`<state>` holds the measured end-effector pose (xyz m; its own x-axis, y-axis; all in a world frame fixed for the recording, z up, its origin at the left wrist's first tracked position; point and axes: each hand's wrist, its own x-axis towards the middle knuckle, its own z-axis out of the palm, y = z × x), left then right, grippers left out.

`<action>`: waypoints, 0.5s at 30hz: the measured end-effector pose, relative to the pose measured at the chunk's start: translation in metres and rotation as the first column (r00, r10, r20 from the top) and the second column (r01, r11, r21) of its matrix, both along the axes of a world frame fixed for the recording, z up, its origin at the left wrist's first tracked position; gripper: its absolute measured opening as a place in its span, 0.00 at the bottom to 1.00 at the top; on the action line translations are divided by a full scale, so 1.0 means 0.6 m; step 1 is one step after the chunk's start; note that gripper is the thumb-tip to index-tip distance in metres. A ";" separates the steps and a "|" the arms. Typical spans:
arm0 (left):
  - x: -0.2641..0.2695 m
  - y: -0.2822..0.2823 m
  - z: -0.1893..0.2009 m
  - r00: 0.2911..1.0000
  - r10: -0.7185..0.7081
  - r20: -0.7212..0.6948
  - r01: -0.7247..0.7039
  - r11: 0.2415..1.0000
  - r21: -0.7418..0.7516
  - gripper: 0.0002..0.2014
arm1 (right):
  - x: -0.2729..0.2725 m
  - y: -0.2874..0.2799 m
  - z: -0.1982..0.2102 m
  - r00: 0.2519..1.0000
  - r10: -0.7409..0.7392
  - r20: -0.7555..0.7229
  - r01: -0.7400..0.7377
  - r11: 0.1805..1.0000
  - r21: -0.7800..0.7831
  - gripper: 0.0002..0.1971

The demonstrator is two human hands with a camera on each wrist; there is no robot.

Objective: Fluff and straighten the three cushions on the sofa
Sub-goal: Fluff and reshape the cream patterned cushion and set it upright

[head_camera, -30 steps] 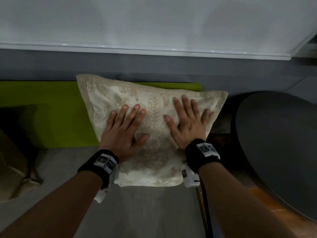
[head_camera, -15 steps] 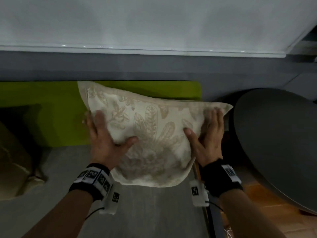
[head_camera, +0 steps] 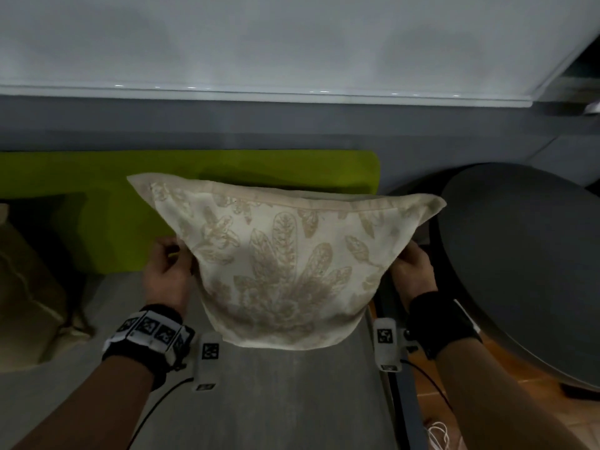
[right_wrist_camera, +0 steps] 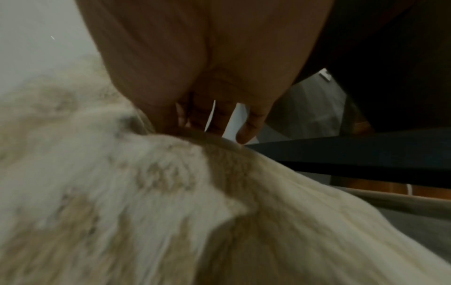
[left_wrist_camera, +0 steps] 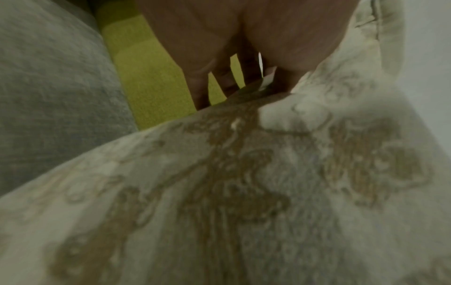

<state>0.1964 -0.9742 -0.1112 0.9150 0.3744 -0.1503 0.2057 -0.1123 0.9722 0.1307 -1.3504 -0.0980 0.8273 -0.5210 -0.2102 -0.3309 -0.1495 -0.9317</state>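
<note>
A cream cushion (head_camera: 279,264) with a tan leaf pattern stands upright over the grey sofa seat (head_camera: 276,401), in front of the green back pad (head_camera: 97,206). My left hand (head_camera: 168,271) grips its left side and my right hand (head_camera: 412,267) grips its right side, squeezing the lower half inward so the top flares wide. In the left wrist view my left hand (left_wrist_camera: 244,84) has fingers behind the cushion (left_wrist_camera: 244,192) and thumb on its front. My right hand (right_wrist_camera: 214,119) holds the cushion (right_wrist_camera: 122,212) the same way in the right wrist view.
A beige cushion (head_camera: 29,287) lies slumped at the sofa's far left, partly out of frame. A dark round table (head_camera: 519,254) stands close beside the sofa's right end, over a wooden floor (head_camera: 431,404). A white wall and ledge (head_camera: 292,92) run behind the sofa.
My hands went from lying flat on the cushion's face to gripping its two sides. The cushion has come up off the back pad and is squeezed narrower at the bottom.
</note>
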 end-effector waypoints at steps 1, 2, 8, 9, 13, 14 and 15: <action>0.003 0.003 0.004 0.999 0.050 0.018 -0.050 0.998 -0.030 0.12 | 0.003 -0.007 0.002 0.998 -0.056 0.038 0.056 0.998 0.000 0.02; 0.006 0.005 0.009 0.995 0.093 0.041 -0.090 0.994 -0.069 0.12 | 0.006 -0.014 0.002 0.991 -0.125 0.055 0.125 0.992 0.006 0.05; 0.018 0.013 -0.002 0.998 0.029 -0.051 -0.032 0.998 -0.058 0.10 | 0.026 -0.040 -0.040 0.981 -0.190 -0.030 0.188 0.980 -0.065 0.11; 0.021 0.014 -0.004 0.997 0.026 -0.074 -0.030 0.998 -0.049 0.11 | 0.028 -0.037 -0.039 0.980 -0.194 -0.049 0.190 0.979 -0.078 0.10; 0.005 0.009 0.016 0.998 0.065 0.009 -0.066 0.990 0.122 0.09 | 0.003 0.012 0.009 0.957 -0.288 0.019 0.287 0.942 -0.176 0.08; -0.007 0.004 0.028 0.993 0.061 0.097 -0.078 0.980 0.182 0.10 | -0.015 0.033 0.030 0.950 -0.286 0.127 0.307 0.928 -0.210 0.12; -0.024 -0.005 0.043 0.976 0.002 0.220 -0.059 0.966 0.253 0.12 | -0.036 0.057 0.048 0.939 -0.216 0.269 0.288 0.919 -0.269 0.14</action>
<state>0.1818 -0.9771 -0.0854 0.9026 0.4021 0.1539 0.0014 -0.3601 0.9329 0.1091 -1.3161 -0.0692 0.6662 -0.7266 0.1679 -0.1775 -0.3731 -0.9106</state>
